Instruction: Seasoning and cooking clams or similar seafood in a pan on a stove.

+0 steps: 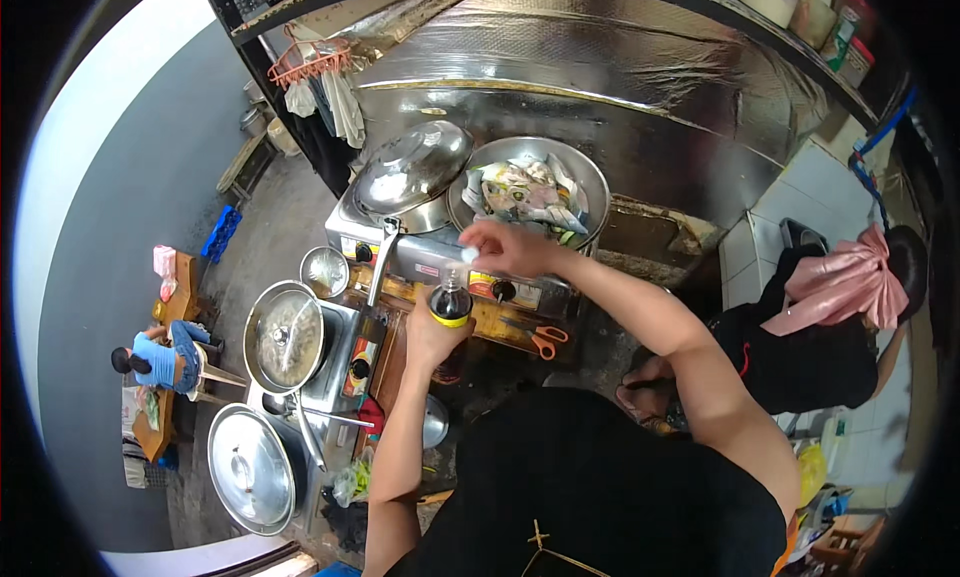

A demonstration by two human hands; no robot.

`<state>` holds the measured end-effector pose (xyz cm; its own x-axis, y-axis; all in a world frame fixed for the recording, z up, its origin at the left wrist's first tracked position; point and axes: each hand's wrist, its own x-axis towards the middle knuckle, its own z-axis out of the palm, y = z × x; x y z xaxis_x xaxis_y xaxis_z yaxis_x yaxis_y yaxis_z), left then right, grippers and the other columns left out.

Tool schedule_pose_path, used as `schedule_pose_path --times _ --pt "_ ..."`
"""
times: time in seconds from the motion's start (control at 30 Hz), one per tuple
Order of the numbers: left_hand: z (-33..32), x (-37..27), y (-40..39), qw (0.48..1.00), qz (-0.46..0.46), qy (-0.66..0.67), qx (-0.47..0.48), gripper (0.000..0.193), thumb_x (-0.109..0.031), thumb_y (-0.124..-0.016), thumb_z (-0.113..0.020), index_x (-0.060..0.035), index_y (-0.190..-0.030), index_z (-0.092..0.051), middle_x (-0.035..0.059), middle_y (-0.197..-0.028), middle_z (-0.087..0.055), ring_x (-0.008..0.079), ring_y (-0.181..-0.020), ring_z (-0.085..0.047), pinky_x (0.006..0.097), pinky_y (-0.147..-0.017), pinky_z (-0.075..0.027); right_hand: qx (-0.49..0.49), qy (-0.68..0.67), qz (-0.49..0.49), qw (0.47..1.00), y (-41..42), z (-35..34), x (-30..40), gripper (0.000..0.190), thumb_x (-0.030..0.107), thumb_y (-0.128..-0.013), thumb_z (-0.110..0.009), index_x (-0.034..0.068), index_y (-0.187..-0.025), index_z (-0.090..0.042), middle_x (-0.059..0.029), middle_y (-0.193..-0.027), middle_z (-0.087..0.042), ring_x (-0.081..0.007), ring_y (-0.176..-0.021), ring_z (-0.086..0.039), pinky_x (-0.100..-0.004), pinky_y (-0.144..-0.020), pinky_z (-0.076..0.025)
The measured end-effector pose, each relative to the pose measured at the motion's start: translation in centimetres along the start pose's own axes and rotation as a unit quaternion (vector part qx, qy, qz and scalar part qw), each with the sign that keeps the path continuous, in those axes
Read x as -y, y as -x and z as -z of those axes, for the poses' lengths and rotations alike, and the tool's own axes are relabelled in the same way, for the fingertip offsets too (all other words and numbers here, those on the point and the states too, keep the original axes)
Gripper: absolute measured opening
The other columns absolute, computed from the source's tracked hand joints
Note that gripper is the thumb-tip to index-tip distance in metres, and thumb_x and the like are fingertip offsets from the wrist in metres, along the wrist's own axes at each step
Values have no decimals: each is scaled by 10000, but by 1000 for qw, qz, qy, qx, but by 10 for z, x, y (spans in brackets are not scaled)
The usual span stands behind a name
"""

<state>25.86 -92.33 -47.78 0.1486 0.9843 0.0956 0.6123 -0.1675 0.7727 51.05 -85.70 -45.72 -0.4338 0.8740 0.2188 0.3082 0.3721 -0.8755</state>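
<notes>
My left hand (429,342) grips a clear bottle (451,302) of dark liquid with a yellow label, in front of the gas stove (420,256). Just above the bottle's neck, my right hand (517,248) has a small white cap (469,255) at its fingertips. Behind that hand, a wide metal pan (602,173) holds fish pieces with some green bits. To its left, a pan with a long handle (382,265) sits on the stove under a domed metal lid (414,168).
Orange-handled scissors (550,342) lie on the wooden ledge below the stove. At left are a glass-lidded pan (283,337) on a second burner and a large lidded pot (251,468). One person (802,337) is close on the right; another (161,359) sits far left.
</notes>
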Motion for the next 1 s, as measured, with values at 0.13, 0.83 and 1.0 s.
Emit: schedule_pose_path --times 0.13,0.83,1.0 --pt "29 26 30 998 37 -29 42 680 -237 -646 -887 -33 -1214 -574 215 -988 -734 434 -893 -710 448 -777 -576 87 -12 -7 996 8 -52 50 299 57 -893 -731 92 -1185 -673 -20 -951 -689 -181 -803 -607 -328 -757 -499" --pt "71 -7 109 996 -55 -75 3 649 -244 -616 -886 -53 -1167 -602 197 -978 -740 423 -880 -713 462 -760 -576 145 329 -52 932 58 -96 153 232 256 -1001 -625 25 -986 -620 -157 -944 -682 -360 -836 -645 -450 -742 -498" --pt "32 -43 88 997 -50 -53 -13 656 -224 -601 -882 -42 -1168 -606 198 -972 -738 427 -879 -712 462 -761 -576 -25 96 248 964 79 -43 130 336 326 -1010 -608 4 -917 -606 -226 -779 -675 -440 -649 -621 -497 -625 -487"
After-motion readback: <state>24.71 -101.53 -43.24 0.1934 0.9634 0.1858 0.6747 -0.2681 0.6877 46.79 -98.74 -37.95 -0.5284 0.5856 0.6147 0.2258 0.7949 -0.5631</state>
